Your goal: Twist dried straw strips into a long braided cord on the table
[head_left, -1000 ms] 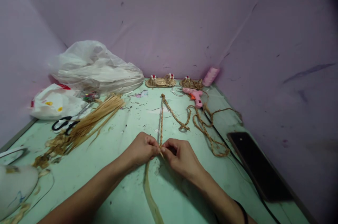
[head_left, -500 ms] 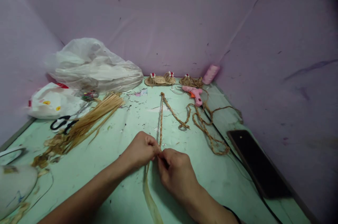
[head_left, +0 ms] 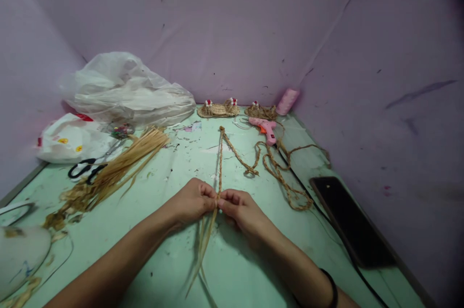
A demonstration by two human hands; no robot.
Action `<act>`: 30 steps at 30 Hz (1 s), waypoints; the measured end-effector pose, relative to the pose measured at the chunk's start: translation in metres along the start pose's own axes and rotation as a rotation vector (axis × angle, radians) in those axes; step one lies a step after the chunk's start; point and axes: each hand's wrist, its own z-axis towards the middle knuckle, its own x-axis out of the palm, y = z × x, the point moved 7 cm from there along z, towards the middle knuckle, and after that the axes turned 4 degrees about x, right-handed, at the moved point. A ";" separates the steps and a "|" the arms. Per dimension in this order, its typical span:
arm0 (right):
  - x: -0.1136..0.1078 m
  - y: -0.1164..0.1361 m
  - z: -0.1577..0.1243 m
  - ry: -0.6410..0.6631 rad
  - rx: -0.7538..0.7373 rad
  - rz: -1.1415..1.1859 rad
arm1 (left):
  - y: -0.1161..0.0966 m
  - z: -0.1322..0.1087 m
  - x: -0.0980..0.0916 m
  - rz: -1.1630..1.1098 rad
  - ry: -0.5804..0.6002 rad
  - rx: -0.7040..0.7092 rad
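A thin braided cord of tan plant fibre runs from a knot on the table down to my hands. My left hand pinches the cord's lower end from the left. From the right, my right hand pinches the same spot, its fingertips meeting the left ones. Loose flat fibre strands hang from the pinch toward me. The exact crossing of the strands is hidden by my fingers. From the knot, another braided length slants right to a small bundle.
Dry fibre strips and black-handled scissors lie left, near plastic bags. Small woven slippers, a pink thread spool and a pink glue gun are at the back. A phone and black cable lie right.
My right hand has moved up and turned, its fingertips now against the cord beside the left. The loose strands hang in a different arrangement. My left hand has barely moved.
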 end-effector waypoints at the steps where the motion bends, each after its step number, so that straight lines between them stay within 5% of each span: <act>1: -0.002 0.000 0.001 -0.035 -0.028 -0.020 | 0.000 0.000 -0.002 0.035 -0.007 0.008; 7: -0.011 0.000 0.003 -0.131 -0.063 -0.042 | -0.004 -0.010 -0.007 0.380 0.058 -0.032; 10: -0.007 -0.002 0.002 -0.106 -0.057 0.020 | -0.011 -0.021 -0.006 0.606 -0.056 -0.058; 14: -0.006 -0.003 -0.002 -0.129 -0.069 0.082 | -0.021 -0.034 0.014 0.940 -0.222 -0.007; 19: -0.004 -0.004 -0.001 -0.120 -0.068 0.094 | -0.020 -0.037 0.034 1.102 -0.193 0.037; 23: 0.000 -0.001 -0.001 -0.063 -0.076 0.118 | -0.028 -0.033 0.012 0.886 -0.132 0.074; 27: 0.001 -0.001 -0.002 -0.014 -0.051 0.105 | -0.023 -0.025 -0.023 0.404 -0.244 -0.088; 30: 0.002 0.002 -0.001 0.029 -0.090 0.125 | -0.006 -0.017 -0.012 0.042 -0.087 -0.201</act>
